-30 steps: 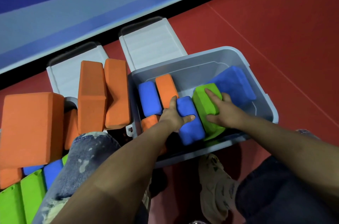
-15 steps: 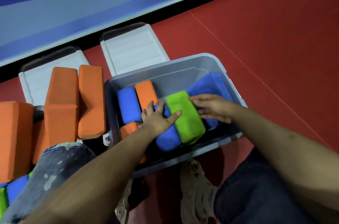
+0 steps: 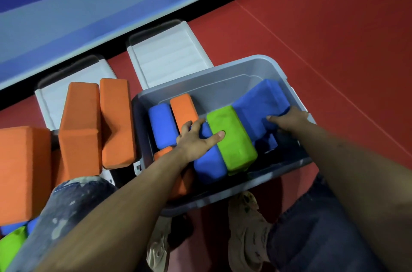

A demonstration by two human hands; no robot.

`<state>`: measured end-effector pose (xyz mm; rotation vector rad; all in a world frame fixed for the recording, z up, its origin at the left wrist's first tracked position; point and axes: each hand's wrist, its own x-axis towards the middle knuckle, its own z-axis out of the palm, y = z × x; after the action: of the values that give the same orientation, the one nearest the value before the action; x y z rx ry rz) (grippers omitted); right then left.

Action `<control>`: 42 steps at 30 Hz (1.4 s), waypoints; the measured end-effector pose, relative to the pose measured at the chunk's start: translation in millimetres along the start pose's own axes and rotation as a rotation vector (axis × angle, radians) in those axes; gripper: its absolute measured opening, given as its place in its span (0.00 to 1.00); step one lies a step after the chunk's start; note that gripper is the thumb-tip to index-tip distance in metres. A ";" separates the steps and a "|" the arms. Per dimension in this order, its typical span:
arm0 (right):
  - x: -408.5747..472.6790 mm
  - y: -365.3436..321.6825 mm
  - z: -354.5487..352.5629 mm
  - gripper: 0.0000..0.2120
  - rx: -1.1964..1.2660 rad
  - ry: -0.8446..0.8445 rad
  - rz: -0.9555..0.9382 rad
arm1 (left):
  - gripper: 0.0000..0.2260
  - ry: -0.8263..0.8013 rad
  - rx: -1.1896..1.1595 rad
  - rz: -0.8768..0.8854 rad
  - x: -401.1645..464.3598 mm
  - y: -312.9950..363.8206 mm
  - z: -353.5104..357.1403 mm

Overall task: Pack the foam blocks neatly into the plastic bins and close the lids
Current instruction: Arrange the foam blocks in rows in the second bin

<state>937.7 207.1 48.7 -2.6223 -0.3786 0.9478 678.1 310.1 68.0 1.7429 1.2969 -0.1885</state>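
The left hand (image 3: 196,140) lies spread, fingers straight, across the upright blue block (image 3: 208,160) at frame centre, its thumb reaching onto the green block (image 3: 231,138) beside it; it grips nothing and looks to be pressing the row together so the blocks stay on edge. The right hand (image 3: 287,119), right of centre, curls its fingers round the lower edge of the large blue block (image 3: 260,104), which sits tilted against the green one, probably being steered down into the remaining gap. All of this happens inside the grey plastic bin (image 3: 223,75), where a smaller blue block (image 3: 161,124) and an orange block (image 3: 182,108) already stand at its left end, packed on edge to save room. Behind the bin, towards upper centre, a white lid (image 3: 169,60) lies on the red floor (image 3: 334,37), off so that loading can go on. At the left of the frame, loose orange blocks (image 3: 98,124) wait in a heap.
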 end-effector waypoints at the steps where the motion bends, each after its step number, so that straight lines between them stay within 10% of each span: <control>1: -0.5 -2.7 -0.2 0.47 -0.026 0.023 0.005 | 0.36 -0.002 0.005 0.001 -0.6 1.0 0.5; 28: -65.8 -89.9 1.5 0.34 -0.121 0.068 -0.938 | 0.40 0.003 0.433 0.003 7.1 -26.0 19.2; 42: -72.6 -103.2 -68.0 0.34 -0.226 -0.079 -0.912 | 0.40 -0.019 0.455 0.052 14.3 -52.6 1.0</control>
<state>914.2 261.2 179.3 -2.1576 -1.5900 0.6903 641.6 319.9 28.8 2.1460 1.2596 -0.5006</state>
